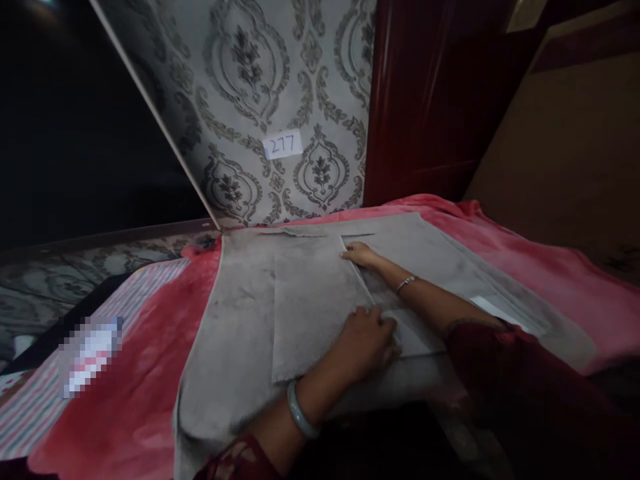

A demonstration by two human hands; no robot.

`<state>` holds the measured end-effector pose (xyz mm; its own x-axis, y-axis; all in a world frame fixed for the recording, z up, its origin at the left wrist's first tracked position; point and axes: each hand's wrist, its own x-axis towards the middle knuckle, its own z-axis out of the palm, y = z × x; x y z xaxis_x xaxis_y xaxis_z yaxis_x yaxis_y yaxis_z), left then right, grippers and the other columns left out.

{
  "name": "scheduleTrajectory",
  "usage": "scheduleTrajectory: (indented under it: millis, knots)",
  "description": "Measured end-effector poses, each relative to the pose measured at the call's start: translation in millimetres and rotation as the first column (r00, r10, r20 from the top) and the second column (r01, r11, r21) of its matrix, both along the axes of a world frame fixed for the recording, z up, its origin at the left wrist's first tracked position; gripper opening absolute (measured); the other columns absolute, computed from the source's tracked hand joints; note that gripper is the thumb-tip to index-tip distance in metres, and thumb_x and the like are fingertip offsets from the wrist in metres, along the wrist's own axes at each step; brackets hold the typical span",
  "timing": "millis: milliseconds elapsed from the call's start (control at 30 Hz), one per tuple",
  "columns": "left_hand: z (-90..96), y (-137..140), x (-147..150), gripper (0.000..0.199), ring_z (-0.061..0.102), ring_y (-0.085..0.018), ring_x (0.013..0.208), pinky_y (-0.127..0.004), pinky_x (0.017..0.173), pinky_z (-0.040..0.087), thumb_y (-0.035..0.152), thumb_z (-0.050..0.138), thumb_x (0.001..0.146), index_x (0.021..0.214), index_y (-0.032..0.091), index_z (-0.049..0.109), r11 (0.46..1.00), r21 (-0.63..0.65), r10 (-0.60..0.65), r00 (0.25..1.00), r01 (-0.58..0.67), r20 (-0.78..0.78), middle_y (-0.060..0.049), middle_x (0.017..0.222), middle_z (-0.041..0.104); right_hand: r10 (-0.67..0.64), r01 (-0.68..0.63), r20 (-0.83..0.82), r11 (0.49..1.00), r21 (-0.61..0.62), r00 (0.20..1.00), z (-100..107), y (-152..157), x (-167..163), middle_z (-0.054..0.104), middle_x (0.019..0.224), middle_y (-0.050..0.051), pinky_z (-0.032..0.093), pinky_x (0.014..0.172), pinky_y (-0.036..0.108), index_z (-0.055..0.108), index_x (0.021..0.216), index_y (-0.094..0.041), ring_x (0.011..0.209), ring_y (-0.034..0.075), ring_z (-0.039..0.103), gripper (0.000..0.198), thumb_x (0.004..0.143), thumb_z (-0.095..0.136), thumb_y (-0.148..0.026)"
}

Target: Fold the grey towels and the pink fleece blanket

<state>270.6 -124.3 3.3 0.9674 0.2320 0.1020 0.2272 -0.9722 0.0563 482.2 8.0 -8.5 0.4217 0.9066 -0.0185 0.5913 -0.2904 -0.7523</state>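
Note:
A large grey cloth lies spread out, with a smaller rectangular grey cloth panel flat on top of it. My right hand, silver bracelet at the wrist, pinches the far right corner of the panel between thumb and fingers. Closer to me, my left hand, with a pale bangle, has its fingers curled over the panel's right edge; its fingertips are partly hidden. To the right of that edge more flat grey cloth shows. Dark slits run along the far side of the large cloth.
Beneath the grey cloth is a pink-red plush blanket. A striped cloth lies at the left beside a blurred-out patch. A white flat piece rests near my right forearm. Behind stand a patterned wall labelled 277 and a dark red panel.

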Motion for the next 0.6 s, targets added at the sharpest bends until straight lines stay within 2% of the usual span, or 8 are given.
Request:
scheduleTrajectory:
  millis: [67,200,300,467,600]
  knots:
    - [3.9,1.1,7.2,0.038,0.058,-0.031,0.101,-0.042,0.08,0.052,0.045,0.062,0.09,0.114,0.015,0.063,1.0,-0.002,0.0,0.999,0.0,-0.046,-0.015,0.114,0.059,0.003,-0.003,-0.027,1.0,-0.027,1.0,0.6,0.6,4.0,0.069,0.073,0.0,0.044,0.064,0.02,0.076,0.094,-0.014,0.067,0.014,0.06,0.021,0.079,0.072,-0.028]
    - [5.7,0.4,15.2,0.029,0.059,-0.029,0.094,-0.04,0.075,0.052,0.028,0.061,0.086,0.111,0.014,0.063,1.0,-0.008,0.005,0.995,-0.005,-0.101,-0.015,0.112,0.058,0.001,-0.004,-0.052,0.999,-0.048,0.999,2.5,3.0,5.9,0.06,0.062,-0.003,0.04,0.056,0.02,0.074,0.091,-0.014,0.054,0.011,0.051,0.019,0.084,0.066,-0.03]
    - [5.4,-4.0,17.9,0.031,0.059,-0.029,0.095,-0.04,0.075,0.052,0.024,0.061,0.084,0.114,0.015,0.061,1.0,0.014,0.026,0.994,-0.025,-0.109,-0.015,0.115,0.057,-0.01,0.009,-0.036,1.0,-0.025,0.999,2.2,6.2,5.2,0.058,0.062,-0.003,0.039,0.057,0.02,0.073,0.089,-0.014,0.056,0.011,0.05,0.021,0.084,0.065,-0.033]
    - [1.2,-12.8,25.0,0.022,0.059,-0.03,0.098,-0.043,0.076,0.052,0.02,0.045,0.096,0.112,0.014,0.06,0.993,0.094,0.091,0.985,-0.078,-0.146,-0.015,0.109,0.058,-0.045,0.045,0.009,0.999,0.027,0.999,-0.4,10.6,4.4,0.056,0.061,-0.003,0.037,0.06,0.02,0.071,0.076,-0.015,0.063,0.012,0.051,0.015,0.078,0.066,-0.028]
    - [0.6,-13.2,26.7,0.02,0.059,-0.029,0.102,-0.043,0.081,0.052,0.018,0.046,0.097,0.111,0.014,0.06,0.992,0.107,0.08,0.987,-0.066,-0.137,-0.014,0.109,0.061,-0.058,0.057,0.019,0.995,0.077,0.998,-0.4,9.1,1.5,0.054,0.059,-0.004,0.035,0.058,0.019,0.068,0.07,-0.015,0.062,0.011,0.051,0.011,0.075,0.064,-0.025]
